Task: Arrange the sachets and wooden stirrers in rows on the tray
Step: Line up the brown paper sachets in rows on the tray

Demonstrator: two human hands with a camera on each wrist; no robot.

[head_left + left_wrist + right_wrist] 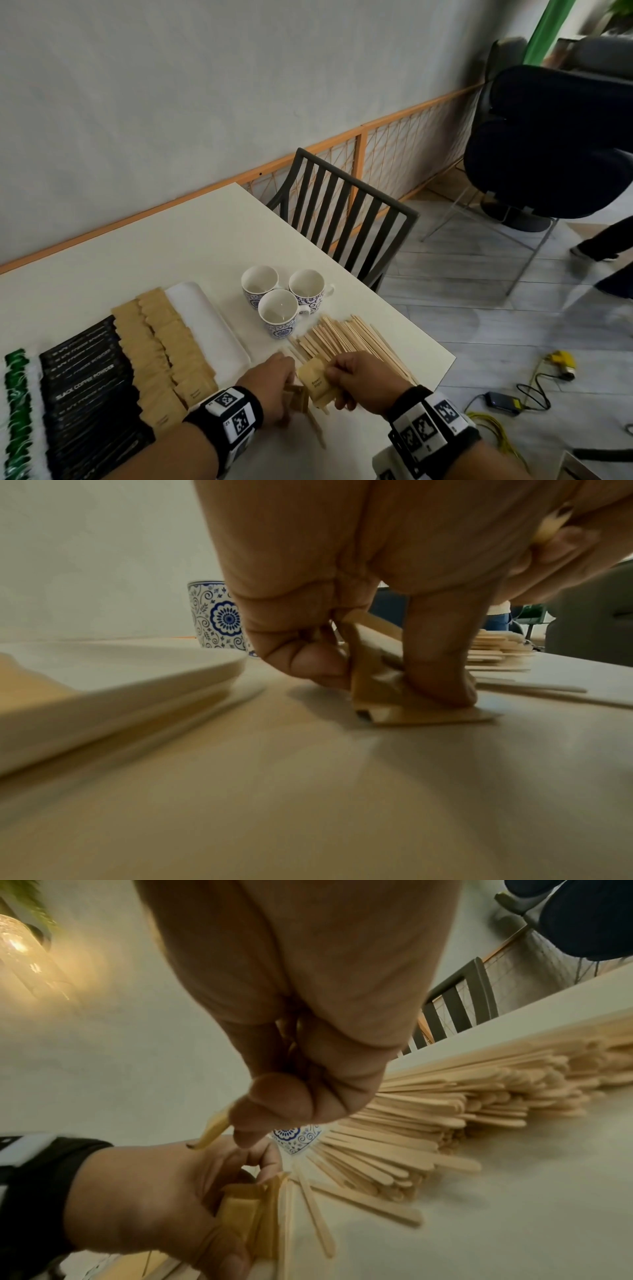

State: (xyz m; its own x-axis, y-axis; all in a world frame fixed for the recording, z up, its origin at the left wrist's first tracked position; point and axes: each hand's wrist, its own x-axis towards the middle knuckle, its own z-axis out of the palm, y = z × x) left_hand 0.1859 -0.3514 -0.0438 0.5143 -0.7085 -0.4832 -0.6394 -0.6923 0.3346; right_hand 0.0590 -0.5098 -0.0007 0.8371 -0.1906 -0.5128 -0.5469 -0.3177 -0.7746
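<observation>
- On a white bench (pixel 191 240), beside a white tray (pixel 219 329) already carrying rows of sachets: green-and-white ones at far left, black coffee sachets (pixel 85 383), then two rows of brown sachets (pixel 161 346).
- Left hand (pixel 274 383) down on the bench just right of the tray, thumb and fingers (pixel 441 674) pinched around a small stack of brown sugar sachets (pixel 377 685), lowest one flat against the bench top.
- Right hand (pixel 363 380) just beside it, curled around one brown sugar sachet (pixel 317 383) held clear of the bench, printed face up.
- Behind both hands, a loose pile of wooden stirrers (pixel 346 335) fanned across the bench near its right edge; a few strays (pixel 318 1218) lying apart near the left hand.
- Three blue-patterned cups (pixel 284 301) clustered between tray and stirrers.
- Dark slatted chair (pixel 346 219) at the bench's far side.
</observation>
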